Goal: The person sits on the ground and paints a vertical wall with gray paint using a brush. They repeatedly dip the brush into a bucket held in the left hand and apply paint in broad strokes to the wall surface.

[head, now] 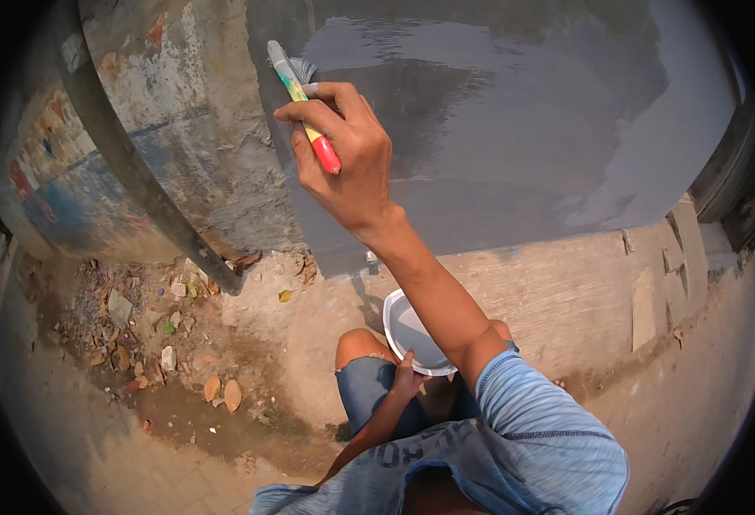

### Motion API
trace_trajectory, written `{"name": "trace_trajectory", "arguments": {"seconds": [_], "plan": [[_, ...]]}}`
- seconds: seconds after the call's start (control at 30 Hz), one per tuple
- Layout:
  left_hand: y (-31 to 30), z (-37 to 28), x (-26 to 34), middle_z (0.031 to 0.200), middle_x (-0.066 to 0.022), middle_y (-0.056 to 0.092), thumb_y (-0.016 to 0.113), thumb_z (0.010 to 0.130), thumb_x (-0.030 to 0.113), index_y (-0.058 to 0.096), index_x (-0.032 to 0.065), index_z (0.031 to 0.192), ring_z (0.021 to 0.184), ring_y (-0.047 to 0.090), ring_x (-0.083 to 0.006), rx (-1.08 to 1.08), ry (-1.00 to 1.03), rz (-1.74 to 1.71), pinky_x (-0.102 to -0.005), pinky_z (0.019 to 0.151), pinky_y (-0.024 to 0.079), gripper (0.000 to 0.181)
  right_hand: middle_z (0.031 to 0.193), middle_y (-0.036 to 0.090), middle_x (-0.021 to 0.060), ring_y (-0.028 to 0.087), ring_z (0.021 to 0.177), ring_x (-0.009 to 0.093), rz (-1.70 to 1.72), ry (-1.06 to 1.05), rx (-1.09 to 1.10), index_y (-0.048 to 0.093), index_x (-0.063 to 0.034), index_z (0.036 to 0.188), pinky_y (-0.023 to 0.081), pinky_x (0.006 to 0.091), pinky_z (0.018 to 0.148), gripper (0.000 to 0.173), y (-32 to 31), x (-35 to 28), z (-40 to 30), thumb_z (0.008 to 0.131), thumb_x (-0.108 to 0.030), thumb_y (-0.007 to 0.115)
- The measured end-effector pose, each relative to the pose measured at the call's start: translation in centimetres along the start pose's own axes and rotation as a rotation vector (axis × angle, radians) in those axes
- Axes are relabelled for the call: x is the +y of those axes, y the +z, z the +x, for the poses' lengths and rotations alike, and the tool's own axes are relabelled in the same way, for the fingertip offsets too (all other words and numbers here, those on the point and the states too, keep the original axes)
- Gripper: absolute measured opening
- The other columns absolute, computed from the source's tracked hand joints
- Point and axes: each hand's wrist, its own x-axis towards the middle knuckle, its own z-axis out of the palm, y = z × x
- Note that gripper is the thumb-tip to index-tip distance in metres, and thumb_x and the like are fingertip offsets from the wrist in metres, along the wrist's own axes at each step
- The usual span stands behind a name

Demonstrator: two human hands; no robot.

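My right hand (345,138) grips a paintbrush (293,90) with a red, yellow and green handle. The brush's grey, paint-coated end points up and left, close to the left edge of a grey-painted panel (519,135). Lighter, wet-looking grey strokes lie over darker grey on that surface. Down between my knees, my left hand (408,378) holds the rim of a white plastic container (387,322) with light grey paint in it. My right forearm hides part of the container.
A dark pole (139,167) slants in front of the rough, paint-stained wall (223,129) at left. Dry leaves (232,395) and rubble (169,358) lie on the ground below. A pale concrete ledge (564,283) runs under the panel.
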Motion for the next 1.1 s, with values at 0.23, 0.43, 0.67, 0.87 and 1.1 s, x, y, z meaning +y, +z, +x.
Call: {"name": "trace_trajectory", "arguments": {"seconds": [0.23, 0.43, 0.67, 0.87, 1.1], "plan": [[-0.1, 0.4, -0.3, 0.136, -0.0175, 0.05, 0.04, 0.101, 0.039, 0.036, 0.0039, 0.139, 0.121, 0.054, -0.0328, 0.004, 0.001, -0.026, -0.0529, 0.097, 0.048, 0.052, 0.091, 0.065, 0.0091, 0.065, 0.08, 0.019, 0.187, 0.172, 0.131, 0.071, -0.0029, 0.09, 0.051, 0.0295, 0.068, 0.015, -3.7, 3.9, 1.2, 0.08, 0.004, 0.063], [0.4, 0.0, 0.4, 0.139, -0.0185, 0.048, 0.04, 0.101, 0.04, 0.032, 0.0032, 0.143, 0.124, 0.052, -0.0341, 0.031, -0.028, 0.002, -0.0551, 0.101, 0.045, 0.056, 0.096, 0.062, 0.0083, 0.062, 0.079, 0.017, -0.368, 0.127, 0.314, 0.073, -0.0061, 0.093, 0.05, 0.0283, 0.066, 0.019, -12.8, 6.5, 0.2, 0.082, 0.004, 0.061], [0.5, -0.2, 0.7, 0.137, -0.0185, 0.049, 0.041, 0.101, 0.04, 0.035, 0.0023, 0.139, 0.122, 0.053, -0.0346, 0.025, -0.02, -0.001, -0.055, 0.097, 0.048, 0.054, 0.101, 0.056, 0.0116, 0.059, 0.086, 0.026, -0.191, 0.005, 0.065, 0.071, -0.0083, 0.091, 0.049, 0.0368, 0.071, 0.021, -1.8, 1.8, 0.0, 0.074, 0.001, 0.066], [-0.3, 0.5, 0.1, 0.137, -0.0189, 0.049, 0.043, 0.1, 0.039, 0.036, 0.0028, 0.138, 0.122, 0.053, -0.0354, -0.003, -0.019, 0.004, -0.0558, 0.094, 0.049, 0.053, 0.091, 0.065, 0.0104, 0.065, 0.081, 0.018, 0.237, 0.04, -0.022, 0.072, -0.0049, 0.091, 0.052, 0.0287, 0.068, 0.017, 3.0, 0.1, 1.9, 0.079, 0.003, 0.065], [-0.1, 0.1, 0.5, 0.139, -0.019, 0.047, 0.041, 0.101, 0.04, 0.032, 0.0017, 0.142, 0.125, 0.05, -0.0358, -0.002, -0.047, 0.0, -0.058, 0.098, 0.047, 0.057, 0.092, 0.064, 0.0088, 0.064, 0.081, 0.017, -0.043, 0.079, 0.255, 0.072, -0.0029, 0.092, 0.051, 0.0283, 0.069, 0.021, -7.8, 5.1, 1.1, 0.081, 0.008, 0.058]]}}
